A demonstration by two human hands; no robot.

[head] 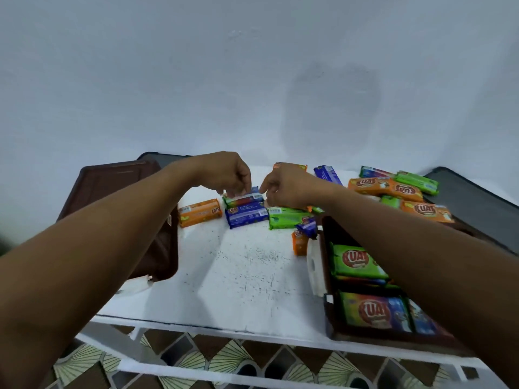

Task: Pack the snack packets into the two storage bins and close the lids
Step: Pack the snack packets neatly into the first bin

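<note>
Left grip: my left hand (229, 175) has its fingers curled down and pinches the upper edge of a flat foil snack packet striped green, red and blue (245, 198).
Held packet: it is at the back middle of the white, scuffed table (247, 276) and touches the far edge of a dark blue rectangular foil packet (247, 216).
Right grip: my right hand (283, 189) is just right of the striped packet with its fingers curled. I cannot tell whether it grips anything.
Beside the grip: an orange foil packet (200, 212) lies left of the blue one and a bright green foil packet (286, 219) lies right of it.
Small packets: a small blue one (307, 228) and a small orange one (300, 242) sit near the corner of the right bin.
Right bin: the open brown plastic storage bin (327, 279) lies under my right forearm. It holds a green KUAT packet (356, 262) and a multicoloured KUAT packet (376, 311).
Left bin: the brown plastic storage bin on my left (118, 192) shows a flat brown top and is partly hidden by my left forearm.
Loose packets: more orange (384, 188), green (417, 181) and blue (327, 175) packets lie scattered at the back right of the table.
Lids: a dark grey plastic lid (471, 197) rests at the far right, and the corner of another dark grey piece (165, 157) shows behind the left bin.
Below: patterned floor tiles (224, 357) show beneath the table's near edge.
</note>
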